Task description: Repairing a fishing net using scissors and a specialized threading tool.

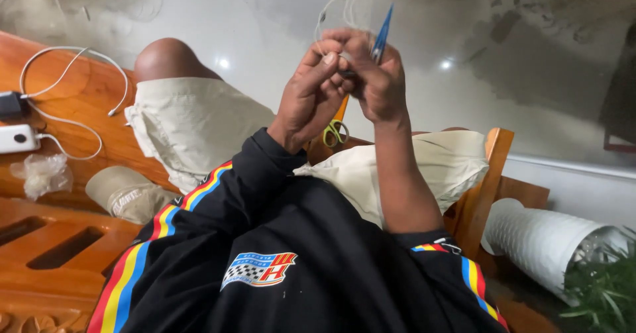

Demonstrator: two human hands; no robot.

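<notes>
From the head camera, both hands were raised together at about twelve o'clock above the lap. The right hand [377, 85] was closed in a loose fist around a thin blue tool [382, 34], whose pointed tip stuck up toward one o'clock. The left hand [311, 91] touched it from nine o'clock, its fingers bent and pinched on pale thread [326, 12] that ran upward. Just below the hands, at six o'clock, yellow-handled scissors [335, 132] lay on the wooden bench [79, 98]. Far toward nine o'clock sat a white charger [16, 138] with its cable, and a beige cap [126, 192] lay near it.
</notes>
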